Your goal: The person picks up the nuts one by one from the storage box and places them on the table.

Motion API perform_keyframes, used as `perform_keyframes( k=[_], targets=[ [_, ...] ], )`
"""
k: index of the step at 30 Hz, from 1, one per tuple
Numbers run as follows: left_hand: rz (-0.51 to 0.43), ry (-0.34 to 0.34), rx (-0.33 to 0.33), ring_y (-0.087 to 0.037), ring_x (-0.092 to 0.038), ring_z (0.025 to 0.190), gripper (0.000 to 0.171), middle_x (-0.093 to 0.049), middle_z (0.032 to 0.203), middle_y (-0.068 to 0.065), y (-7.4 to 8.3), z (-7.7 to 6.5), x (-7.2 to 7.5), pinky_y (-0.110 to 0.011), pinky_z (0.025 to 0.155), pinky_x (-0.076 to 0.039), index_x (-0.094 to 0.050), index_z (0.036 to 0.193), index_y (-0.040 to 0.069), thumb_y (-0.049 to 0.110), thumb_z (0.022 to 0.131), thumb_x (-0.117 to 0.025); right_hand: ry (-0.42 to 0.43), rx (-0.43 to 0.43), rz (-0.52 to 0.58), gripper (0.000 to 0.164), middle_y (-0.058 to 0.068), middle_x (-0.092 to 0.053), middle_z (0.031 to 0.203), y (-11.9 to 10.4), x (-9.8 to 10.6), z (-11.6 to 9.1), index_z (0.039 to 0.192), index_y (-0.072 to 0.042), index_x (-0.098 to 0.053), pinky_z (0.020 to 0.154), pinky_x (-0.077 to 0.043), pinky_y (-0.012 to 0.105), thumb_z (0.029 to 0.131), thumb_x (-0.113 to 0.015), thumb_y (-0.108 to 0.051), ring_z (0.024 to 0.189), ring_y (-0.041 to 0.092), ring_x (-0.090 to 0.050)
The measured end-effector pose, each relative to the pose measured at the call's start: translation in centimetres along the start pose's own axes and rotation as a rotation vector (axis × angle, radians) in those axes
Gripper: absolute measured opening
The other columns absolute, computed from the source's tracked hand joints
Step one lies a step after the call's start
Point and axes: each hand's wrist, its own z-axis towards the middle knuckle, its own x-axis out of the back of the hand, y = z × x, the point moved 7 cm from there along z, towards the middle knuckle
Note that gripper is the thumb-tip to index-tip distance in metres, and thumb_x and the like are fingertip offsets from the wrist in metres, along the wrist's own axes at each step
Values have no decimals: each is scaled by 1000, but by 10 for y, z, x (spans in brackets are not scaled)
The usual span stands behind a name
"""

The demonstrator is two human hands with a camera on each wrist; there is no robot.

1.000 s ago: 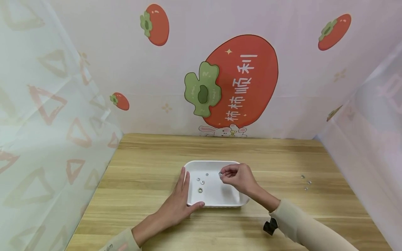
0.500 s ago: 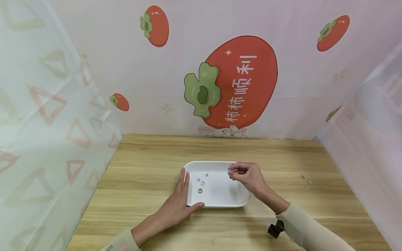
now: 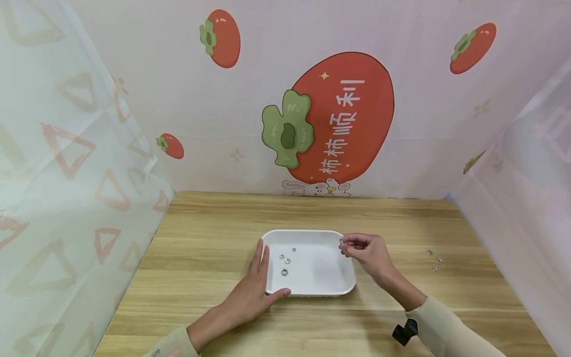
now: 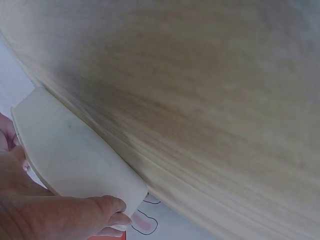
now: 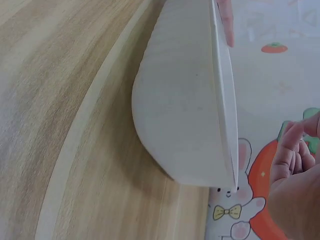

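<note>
A white rectangular tray (image 3: 312,270) sits on the wooden table, with several small metal nuts (image 3: 284,271) lying in its left part. My left hand (image 3: 252,292) rests against the tray's left end, its fingers straight along the left rim and its thumb on the front rim. Above the tray's right rim, my right hand (image 3: 370,255) pinches a small silvery nut (image 3: 341,242) between thumb and fingertips. In the right wrist view the right hand (image 5: 297,175) is up beside the tray's outer wall (image 5: 175,110); the nut there is mostly hidden by the fingers.
Three small metal nuts or rings (image 3: 439,260) lie on the table (image 3: 392,218) far to the right of the tray. A printed cloth (image 3: 250,109) with persimmon drawings stands behind the table. Light cloth walls close both sides.
My right hand has moved right, from over the tray to its right rim, with the nut still pinched. My left hand, the tray and the nuts lying in it have stayed put.
</note>
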Motion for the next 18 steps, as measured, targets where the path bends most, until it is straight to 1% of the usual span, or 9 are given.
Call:
perform_keyframes(
  k=[2,4,8,13,18],
  targets=[
    [-1,-8,6,-38,-29,157,118,11,178,-12,-1,0,-1,-52,112,-47,-7,169,1,66,94,-70,16,2,18,23,16,-78,91,3,6,-1,111,18,-71,74,-62,27,91,-75,7,79,9,-74],
    [-1,-11,7,-38,-29,157,118,12,178,-12,-1,0,-1,-51,112,-47,-6,169,2,67,94,-69,34,2,32,24,10,-79,89,6,12,-2,111,19,-71,74,-63,27,91,-75,7,78,9,-74],
    [-4,-6,1,-39,-31,156,117,11,178,-13,-1,1,0,-52,110,-48,-8,169,0,68,94,-68,65,-3,21,27,4,-79,87,10,24,-4,113,21,-69,75,-63,30,92,-75,5,78,8,-74],
    [-3,-2,1,-41,-32,155,117,10,178,-14,-1,1,0,-52,109,-50,-8,169,0,67,94,-68,98,-35,21,28,6,-80,91,13,36,-8,115,19,-69,78,-63,32,94,-77,2,81,9,-75],
    [3,-1,2,-42,-31,155,117,11,178,-14,0,2,0,-53,109,-49,-8,169,0,67,94,-68,108,-59,37,33,8,-80,94,17,49,-11,118,20,-67,82,-63,31,96,-76,-3,85,12,-76]
  ],
)
